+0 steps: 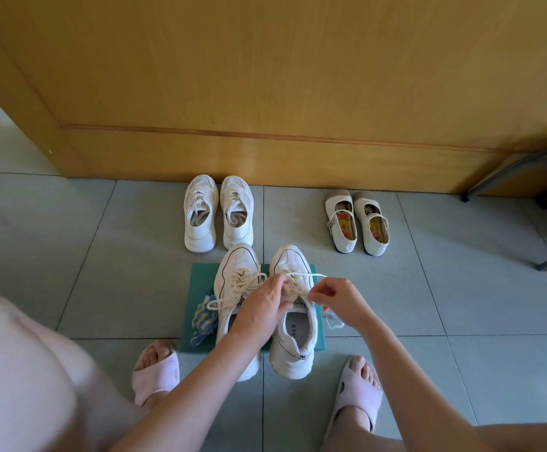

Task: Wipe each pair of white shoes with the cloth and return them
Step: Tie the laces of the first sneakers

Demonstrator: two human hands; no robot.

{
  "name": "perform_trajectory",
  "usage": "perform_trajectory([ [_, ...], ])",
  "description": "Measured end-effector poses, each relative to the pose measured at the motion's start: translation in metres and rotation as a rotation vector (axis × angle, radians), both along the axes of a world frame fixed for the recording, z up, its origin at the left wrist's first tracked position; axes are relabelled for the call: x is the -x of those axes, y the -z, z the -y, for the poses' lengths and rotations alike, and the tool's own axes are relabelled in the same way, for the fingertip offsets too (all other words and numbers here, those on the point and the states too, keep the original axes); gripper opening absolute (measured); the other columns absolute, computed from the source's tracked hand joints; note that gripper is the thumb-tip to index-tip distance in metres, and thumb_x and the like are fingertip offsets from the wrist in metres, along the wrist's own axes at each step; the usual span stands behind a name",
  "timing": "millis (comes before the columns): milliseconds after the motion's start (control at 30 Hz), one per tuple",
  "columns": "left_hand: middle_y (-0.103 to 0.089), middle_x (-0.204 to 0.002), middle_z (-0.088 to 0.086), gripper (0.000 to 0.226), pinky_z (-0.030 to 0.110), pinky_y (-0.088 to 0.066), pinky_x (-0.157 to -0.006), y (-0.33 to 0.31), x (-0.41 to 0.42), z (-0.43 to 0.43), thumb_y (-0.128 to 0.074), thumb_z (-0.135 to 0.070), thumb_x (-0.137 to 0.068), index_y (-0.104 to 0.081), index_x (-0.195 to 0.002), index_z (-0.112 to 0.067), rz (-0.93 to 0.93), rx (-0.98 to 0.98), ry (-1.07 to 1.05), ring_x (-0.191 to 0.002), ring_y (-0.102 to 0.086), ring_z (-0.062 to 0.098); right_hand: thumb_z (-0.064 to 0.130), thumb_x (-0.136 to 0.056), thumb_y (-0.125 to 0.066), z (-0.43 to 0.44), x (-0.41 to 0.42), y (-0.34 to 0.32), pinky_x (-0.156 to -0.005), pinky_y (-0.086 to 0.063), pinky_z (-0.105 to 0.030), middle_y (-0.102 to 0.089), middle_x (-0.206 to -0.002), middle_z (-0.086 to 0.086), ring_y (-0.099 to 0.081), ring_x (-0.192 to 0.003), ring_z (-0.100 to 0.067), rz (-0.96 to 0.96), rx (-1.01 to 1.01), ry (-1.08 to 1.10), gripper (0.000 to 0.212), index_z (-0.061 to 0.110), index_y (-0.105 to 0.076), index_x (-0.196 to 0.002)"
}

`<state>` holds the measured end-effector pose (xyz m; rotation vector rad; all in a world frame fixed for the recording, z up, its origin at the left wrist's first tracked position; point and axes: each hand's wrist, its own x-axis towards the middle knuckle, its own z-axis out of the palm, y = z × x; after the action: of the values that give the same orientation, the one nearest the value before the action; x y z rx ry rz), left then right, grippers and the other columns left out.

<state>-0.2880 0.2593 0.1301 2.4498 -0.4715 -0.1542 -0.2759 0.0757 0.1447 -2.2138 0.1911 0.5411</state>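
**3 pairs on the floor, one lace in both hands**

3 pairs of pale shoes stand on the tiled floor (pixel 70 239) before a wooden door (pixel 265 76). 2 wait by the door: white sneakers (pixel 218 213) and, well apart to their right, cream strap shoes (pixel 357 221). The near pair sits on a teal board (pixel 200 278) between the person's slippered feet, toes pointing away toward the door, so each long axis runs straight out from the body.

Both hands work over the right sneaker (pixel 290 261) of that pair. The left hand (pixel 267 296) has its fingers curled, pinching the lace (pixel 311 275) near the eyelets. The right hand (pixel 337 298) pinches a lace end just beside the tongue. The left sneaker (pixel 233 265) is in neither hand, its laces loose.

The cloth (pixel 203 321), blue and yellow in wavy stripes, lies bunched on the board just beside the left sneaker's outer side. It is left of both hands and nearer the left one. Picking it up looks like that hand's job, a sideways reach across the left sneaker.

Readable writing: "FASHIO" upside-down on the tongues, "XER" on the right insole, "E" on its heel tab.
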Motion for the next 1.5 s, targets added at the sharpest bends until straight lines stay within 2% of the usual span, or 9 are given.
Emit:
perform_trajectory([
  [333, -0.063, -0.080, -0.001, 0.029, 0.026, -0.042, -0.063, -0.012, -0.016, -0.013, -0.042, -0.033, -0.099, -0.062, -0.089, -0.015, -0.031, -0.249, 0.031, -0.068, -0.056, 0.014, 0.029, -0.087, -0.064, 0.006, -0.004, 0.001, -0.062, -0.046, -0.024, -0.068, -0.082, 0.002, -0.059, -0.072, -0.013, -0.036, 0.320, 0.161, 0.016, 0.014, -0.069, -0.088],
  [500, -0.061, -0.086, 0.007, 0.037, 0.013, -0.046, -0.060, -0.026, -0.022, -0.012, -0.041, -0.033, -0.099, -0.053, -0.073, -0.010, -0.560, 0.438, -0.263, -0.065, -0.061, 0.009, 0.042, -0.083, -0.065, 0.015, -0.010, -0.014, -0.092, -0.033, -0.032, -0.047, -0.095, 0.006, -0.038, -0.099, -0.013, -0.065, 0.451, -0.258, 0.019, 0.025, -0.060, -0.089],
  [667, -0.068, -0.107, 0.010, 0.037, 0.038, -0.045, -0.100, -0.030, -0.026, -0.004, -0.033, -0.022, -0.102, -0.052, -0.073, -0.009, -0.892, 1.135, -0.426, -0.109, -0.060, 0.024, 0.021, -0.087, -0.063, 0.011, -0.019, -0.039, -0.056, -0.032, -0.014, -0.044, -0.069, 0.009, -0.037, -0.060, -0.005, -0.066, 0.250, -0.286, 0.012, 0.021, -0.052, -0.082],
  [767, -0.071, -0.106, 0.008, 0.031, 0.035, -0.041, -0.101, -0.025, -0.024, 0.003, -0.037, -0.023, -0.101, -0.056, -0.081, -0.010, -0.840, 1.044, -0.338, -0.108, -0.063, 0.018, 0.020, -0.086, -0.064, 0.001, -0.025, -0.052, -0.050, -0.034, -0.014, -0.047, -0.065, 0.006, -0.038, -0.054, -0.007, -0.047, 0.102, -0.253, 0.013, 0.021, -0.054, -0.078],
  [967, -0.065, -0.065, -0.005, 0.029, 0.019, -0.045, -0.072, -0.026, -0.028, 0.013, -0.050, -0.025, -0.096, -0.067, -0.075, -0.015, -0.581, 0.686, -0.299, -0.061, -0.057, 0.001, 0.023, -0.084, -0.066, -0.018, -0.028, -0.053, -0.048, -0.036, -0.019, -0.054, -0.065, 0.001, -0.042, -0.050, -0.010, 0.067, 0.054, -0.170, 0.013, 0.012, -0.060, -0.081],
  [1100, -0.057, -0.068, -0.006, 0.025, 0.004, -0.037, -0.062, -0.031, -0.027, 0.019, -0.040, -0.017, -0.100, -0.059, -0.087, -0.008, -0.551, 0.498, -0.137, -0.063, -0.052, 0.003, 0.016, -0.085, -0.066, -0.025, -0.024, -0.049, -0.040, -0.035, -0.010, -0.063, -0.061, 0.000, -0.046, -0.038, -0.002, 0.139, -0.076, 0.006, 0.009, 0.009, -0.063, -0.079],
  [1267, -0.055, -0.074, -0.017, 0.008, 0.013, -0.039, -0.067, -0.031, -0.023, 0.022, -0.050, -0.025, -0.095, -0.053, -0.089, -0.022, -0.579, 0.415, -0.032, -0.070, -0.051, -0.005, 0.013, -0.084, -0.068, -0.029, -0.020, -0.044, -0.045, -0.041, -0.012, -0.063, -0.061, 0.001, -0.048, -0.040, 0.000, 0.159, -0.167, 0.103, 0.007, 0.009, -0.065, -0.078],
  [1400, -0.055, -0.063, -0.005, 0.025, 0.027, -0.041, -0.070, -0.025, -0.024, 0.024, -0.049, -0.026, -0.096, -0.056, -0.074, -0.017, -0.570, 0.461, -0.091, -0.061, -0.051, 0.010, 0.016, -0.085, -0.067, -0.027, -0.020, -0.041, -0.043, -0.033, -0.008, -0.058, -0.058, 0.007, -0.044, -0.039, 0.004, 0.201, -0.181, 0.157, 0.010, 0.006, -0.068, -0.083],
  [1500, -0.057, -0.063, -0.003, 0.025, 0.020, -0.042, -0.065, -0.023, -0.025, 0.024, -0.045, -0.023, -0.098, -0.058, -0.078, -0.014, -0.554, 0.482, -0.144, -0.060, -0.053, 0.011, 0.010, -0.091, -0.057, -0.018, -0.018, -0.036, -0.043, -0.034, -0.008, -0.057, -0.063, 0.007, -0.046, -0.042, 0.002, 0.176, -0.112, 0.056, 0.012, 0.007, -0.068, -0.094],
])
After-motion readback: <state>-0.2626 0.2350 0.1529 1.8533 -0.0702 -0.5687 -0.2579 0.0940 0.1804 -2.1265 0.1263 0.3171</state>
